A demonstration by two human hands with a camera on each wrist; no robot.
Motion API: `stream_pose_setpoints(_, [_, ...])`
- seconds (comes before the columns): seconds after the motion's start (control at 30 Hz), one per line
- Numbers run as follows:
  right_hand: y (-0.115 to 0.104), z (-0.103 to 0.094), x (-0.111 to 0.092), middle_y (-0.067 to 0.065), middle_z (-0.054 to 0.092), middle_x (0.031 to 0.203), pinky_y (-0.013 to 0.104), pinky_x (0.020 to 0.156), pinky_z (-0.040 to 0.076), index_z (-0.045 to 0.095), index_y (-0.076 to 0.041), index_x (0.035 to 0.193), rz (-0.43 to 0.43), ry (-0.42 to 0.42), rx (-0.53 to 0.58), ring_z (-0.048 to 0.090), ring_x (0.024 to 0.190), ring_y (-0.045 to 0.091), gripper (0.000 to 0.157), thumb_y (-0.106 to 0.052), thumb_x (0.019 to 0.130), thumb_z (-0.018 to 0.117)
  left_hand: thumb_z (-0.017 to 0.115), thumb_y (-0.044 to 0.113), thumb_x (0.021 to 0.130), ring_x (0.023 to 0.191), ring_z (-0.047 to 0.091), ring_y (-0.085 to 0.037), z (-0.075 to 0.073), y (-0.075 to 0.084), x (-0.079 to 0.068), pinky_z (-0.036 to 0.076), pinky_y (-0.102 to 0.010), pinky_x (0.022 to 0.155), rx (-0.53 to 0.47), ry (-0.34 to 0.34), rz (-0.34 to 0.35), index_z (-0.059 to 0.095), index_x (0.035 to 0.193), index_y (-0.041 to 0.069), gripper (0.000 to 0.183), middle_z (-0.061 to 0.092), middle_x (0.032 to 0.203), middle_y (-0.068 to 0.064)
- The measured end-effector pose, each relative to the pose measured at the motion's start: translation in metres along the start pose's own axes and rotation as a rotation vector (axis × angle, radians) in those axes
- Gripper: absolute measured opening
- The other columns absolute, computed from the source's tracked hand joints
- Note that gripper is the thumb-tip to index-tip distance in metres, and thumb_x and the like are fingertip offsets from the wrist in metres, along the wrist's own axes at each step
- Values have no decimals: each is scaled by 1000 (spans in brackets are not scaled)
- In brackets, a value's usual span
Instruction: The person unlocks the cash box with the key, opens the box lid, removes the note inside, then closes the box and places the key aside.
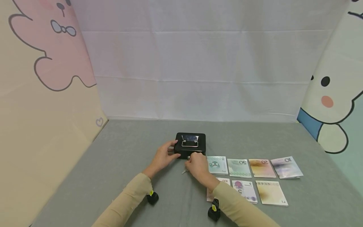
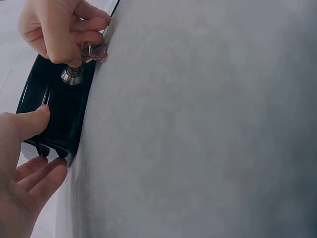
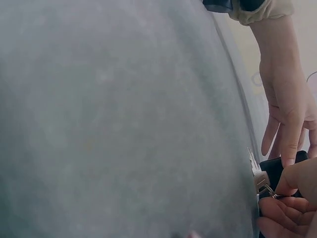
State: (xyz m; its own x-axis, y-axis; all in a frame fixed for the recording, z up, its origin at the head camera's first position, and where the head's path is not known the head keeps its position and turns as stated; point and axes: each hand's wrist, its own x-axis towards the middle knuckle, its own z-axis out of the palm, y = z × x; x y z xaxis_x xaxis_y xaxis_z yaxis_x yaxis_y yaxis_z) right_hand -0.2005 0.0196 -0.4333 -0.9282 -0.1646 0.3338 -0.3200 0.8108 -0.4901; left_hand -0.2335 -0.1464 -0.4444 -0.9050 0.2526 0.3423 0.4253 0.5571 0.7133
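Observation:
A black metal cash box with a wire handle on its lid stands on the grey table, its lid down. My left hand holds its left end, thumb on the front face and fingers against the side. At the front, my right hand pinches a key at the round silver lock. The pinched key is mostly hidden by the fingers, and how deep it sits in the lock cannot be seen. A second key hangs from the same ring, below the right hand.
To the right lie several piles of play banknotes in two rows, among them a green 50, an orange 20 and a purple 10. The right forearm passes over part of the front row. A white cloth hangs behind the table.

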Motion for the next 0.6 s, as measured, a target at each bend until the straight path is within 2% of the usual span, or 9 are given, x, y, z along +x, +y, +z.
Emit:
stream_pose_setpoints(0.23, [1,-2,-4,-15,16,40,19,35,12,28,-18,42,-5,17,28,17,36,2,44,0,65,61,74,5,73,91,63,-26,3,2,0,53,-31,78,1,22,-24,53,124,5,55,59,107,-14])
stream_pose_setpoints(0.33, [3,-4,-6,-11,30,41,19,36,19,40,-14,44,6,29,60,26,39,3,34,-2,67,64,74,5,74,93,63,-27,3,3,-1,52,-33,79,-2,24,-22,52,124,4,55,59,110,-15])
stream_pose_setpoints(0.47, [6,-4,-9,-4,55,54,19,42,37,61,-8,59,36,60,111,46,47,6,12,-6,67,69,74,4,74,94,62,-29,3,2,0,52,-34,79,-11,22,-13,52,124,3,54,58,110,-17])
stream_pose_setpoints(0.6, [8,-3,-12,0,64,62,21,50,45,66,-6,69,84,71,180,57,55,8,6,-9,69,71,74,3,73,94,62,-29,3,0,0,52,-34,79,-26,26,-9,53,123,2,54,59,109,-17])
